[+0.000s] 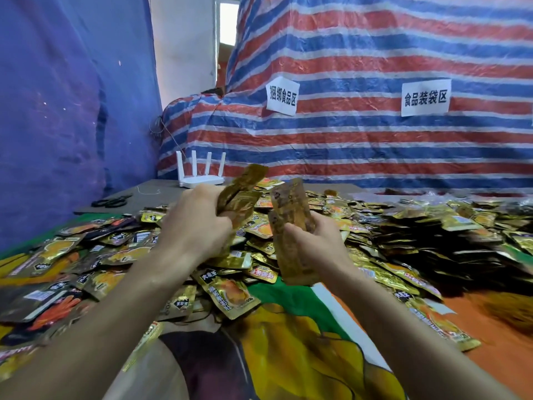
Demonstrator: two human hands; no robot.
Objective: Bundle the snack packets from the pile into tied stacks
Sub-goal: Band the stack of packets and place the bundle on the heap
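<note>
Golden foil snack packets (pixel 403 226) lie heaped before us; our left hand (pixel 199 226) curls around a few crumpled packets (pixel 239 194), our right hand (pixel 314 238) grips an upright brownish stack (pixel 291 223).

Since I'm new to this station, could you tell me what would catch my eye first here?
A sprawling pile of gold snack packets spreads across the middle. Above it, the left hand grips a few packets and the right hand grips a taller stack. Behind rises a red, white and blue striped tarp bearing two paper signs.
</note>
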